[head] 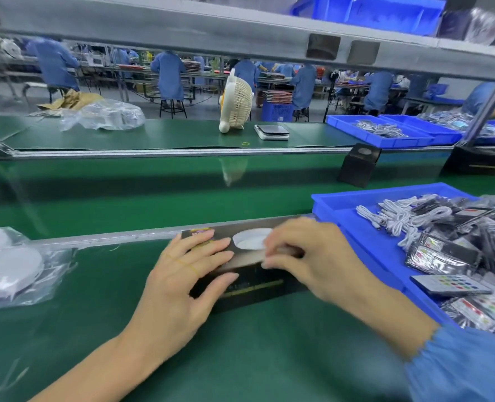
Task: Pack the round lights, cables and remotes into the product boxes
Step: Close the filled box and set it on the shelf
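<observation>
A black product box [252, 285] lies on the green bench in front of me, its top printed with a white round light [250, 239]. My left hand [182, 282] lies flat on the box's left part, fingers straight, thumb against the front face. My right hand [307, 259] rests on the box's right end with its fingers curled over the top edge. A blue tray [365, 245] at the right holds white cables [405, 219] and bagged remotes [452, 285]. Bagged round lights [8, 265] lie at the left.
Beyond the metal rail runs a green conveyor belt carrying two more black boxes [359, 165] [481, 162]. On the far bench stand a cream fan [236, 104], a small scale [271, 132], plastic bags [107, 114] and further blue trays [382, 132]. Workers in blue sit behind.
</observation>
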`<state>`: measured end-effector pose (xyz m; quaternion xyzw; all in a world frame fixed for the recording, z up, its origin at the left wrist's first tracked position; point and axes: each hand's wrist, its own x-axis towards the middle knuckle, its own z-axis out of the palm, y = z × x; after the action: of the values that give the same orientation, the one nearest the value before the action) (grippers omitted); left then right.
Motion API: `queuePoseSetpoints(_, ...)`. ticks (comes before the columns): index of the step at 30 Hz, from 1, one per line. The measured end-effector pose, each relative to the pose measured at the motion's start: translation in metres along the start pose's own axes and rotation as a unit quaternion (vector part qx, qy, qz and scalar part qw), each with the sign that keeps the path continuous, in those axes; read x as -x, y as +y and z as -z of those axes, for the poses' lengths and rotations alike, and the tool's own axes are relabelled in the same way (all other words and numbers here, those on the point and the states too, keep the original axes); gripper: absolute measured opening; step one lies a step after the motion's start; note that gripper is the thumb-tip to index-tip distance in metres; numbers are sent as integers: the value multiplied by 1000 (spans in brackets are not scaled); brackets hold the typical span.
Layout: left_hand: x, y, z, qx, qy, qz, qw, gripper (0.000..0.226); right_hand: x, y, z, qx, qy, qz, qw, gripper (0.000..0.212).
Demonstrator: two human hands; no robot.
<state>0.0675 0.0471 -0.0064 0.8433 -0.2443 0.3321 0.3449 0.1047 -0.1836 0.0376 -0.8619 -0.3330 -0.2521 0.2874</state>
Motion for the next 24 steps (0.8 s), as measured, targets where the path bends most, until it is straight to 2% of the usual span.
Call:
queuePoseSetpoints(2,-23,-18,-11,-97,38,37,994,24,-23,17,-17,138,20,-41,989,12)
queuePoseSetpoints(3,-34,-25,-15,-122,56,103,986,26,-30,24,-30,188,15,-88,978,12)
queuePoseSetpoints(4,-43,-29,-18,-111,60,172,977,34,-31,28,-45,190,-11,-152,970,16)
queuePoseSetpoints(5,-48,-31,-22,-82,44,204,974,40,-28,30,-59,172,-46,-193,965,19)
queuePoseSetpoints(6,-47,-28,-28,-59,14,193,979,42,-21,31,-69,150,-75,-189,968,20)
queuePoseSetpoints(9,-22,-12,-36,-12,-81,93,992,43,-4,25,-79,74,-105,-98,987,14)
queuePoseSetpoints(12,-13,1,-31,69,-88,133,985,38,-3,16,-73,16,-145,-77,986,13)
queuePoseSetpoints(15,-13,3,-31,129,-110,177,970,34,-3,14,-69,-38,-156,-97,982,14)
queuePoseSetpoints(24,-15,2,-30,138,-117,181,967,37,-4,15,-71,-36,-146,-106,983,13)
